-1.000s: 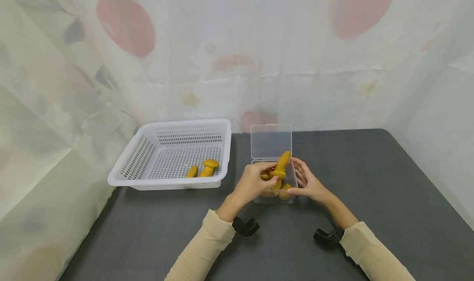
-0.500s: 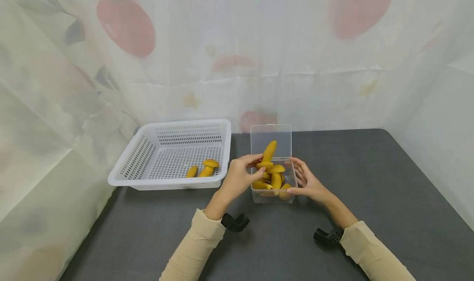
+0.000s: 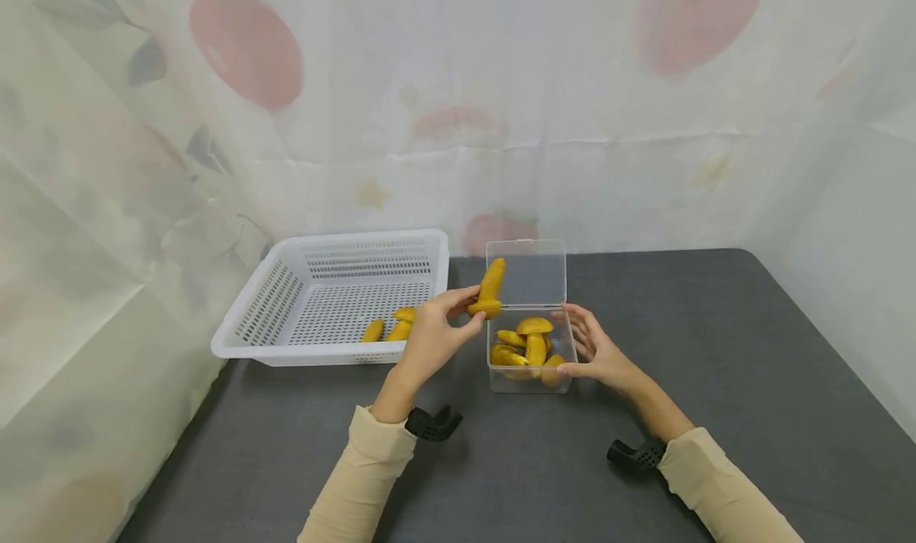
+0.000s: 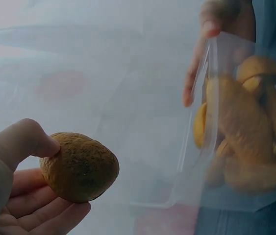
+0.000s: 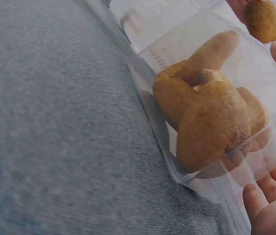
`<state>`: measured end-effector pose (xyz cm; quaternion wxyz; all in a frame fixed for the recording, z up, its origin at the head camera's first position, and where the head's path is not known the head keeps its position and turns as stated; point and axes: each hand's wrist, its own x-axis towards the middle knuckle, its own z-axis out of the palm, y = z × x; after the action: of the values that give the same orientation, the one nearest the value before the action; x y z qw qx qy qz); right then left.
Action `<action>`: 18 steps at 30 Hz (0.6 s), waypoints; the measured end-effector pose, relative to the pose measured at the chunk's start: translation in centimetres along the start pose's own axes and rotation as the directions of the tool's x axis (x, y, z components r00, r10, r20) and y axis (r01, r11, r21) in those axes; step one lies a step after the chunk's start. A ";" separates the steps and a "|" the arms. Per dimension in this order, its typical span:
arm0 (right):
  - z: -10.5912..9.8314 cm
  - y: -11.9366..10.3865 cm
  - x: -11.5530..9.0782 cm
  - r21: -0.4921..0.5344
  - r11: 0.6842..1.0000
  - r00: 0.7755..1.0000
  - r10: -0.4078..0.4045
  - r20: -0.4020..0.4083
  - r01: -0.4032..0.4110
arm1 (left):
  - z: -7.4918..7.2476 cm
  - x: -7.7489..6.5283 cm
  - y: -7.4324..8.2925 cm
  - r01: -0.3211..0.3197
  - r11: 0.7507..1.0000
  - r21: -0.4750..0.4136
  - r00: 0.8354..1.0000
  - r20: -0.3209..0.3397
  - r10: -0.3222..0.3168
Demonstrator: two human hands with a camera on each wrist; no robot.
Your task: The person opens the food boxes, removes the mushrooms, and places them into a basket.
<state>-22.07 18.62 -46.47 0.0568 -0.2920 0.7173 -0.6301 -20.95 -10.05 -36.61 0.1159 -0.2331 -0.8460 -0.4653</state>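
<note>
In the head view my left hand [image 3: 432, 338] pinches a yellow-brown mushroom [image 3: 490, 287] by its cap, stem pointing up. It hangs in front of the open lid's left edge, above and left of the clear plastic box [image 3: 528, 385]. The left wrist view shows the rounded cap [image 4: 81, 169] between thumb and fingers. My right hand [image 3: 599, 358] holds the box at its right side, thumb over the front corner and fingers along the side wall. Several mushrooms [image 3: 535, 348] lie piled inside, one on top with its cap toward the back.
A white perforated basket [image 3: 315, 354] stands left of the box, with two mushrooms [image 3: 372, 331] near its front right corner, one partly behind my left hand. The box's hinged lid [image 3: 525, 269] stands upright at the back. A printed curtain [image 3: 444, 177] hangs behind the dark table [image 3: 687, 328].
My left hand has lifted the mushroom up and left, out from over the box, uncovering the pile inside. The right hand and the box have stayed in place.
</note>
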 end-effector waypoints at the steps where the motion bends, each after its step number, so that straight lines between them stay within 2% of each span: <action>1: 0.0 0.0 0.0 -0.002 1.000 1.000 -0.009 -0.002 0.009 | -0.3 -0.1 -0.1 0.006 1.000 -0.001 1.000 -0.009 -0.006; 6: -0.2 0.0 0.1 -0.022 0.999 1.000 -0.030 -0.003 0.030 | -1.7 -0.4 -0.6 0.013 1.000 -0.004 0.998 -0.059 -0.013; 13: -0.2 0.1 0.3 0.047 0.998 0.999 0.033 -0.032 -0.032 | -3.5 -0.8 -1.2 0.029 1.000 -0.008 0.993 -0.114 -0.030; 18: 0.0 0.6 0.5 0.100 0.995 0.998 -0.020 -0.056 0.025 | -4.7 -1.0 -1.9 0.027 0.999 -0.036 0.987 -0.159 -0.032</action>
<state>-22.75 18.40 -46.88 0.0447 -0.2795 0.6824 -0.6740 -21.12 -15.16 -35.87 0.1722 -0.1847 -0.8294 -0.4984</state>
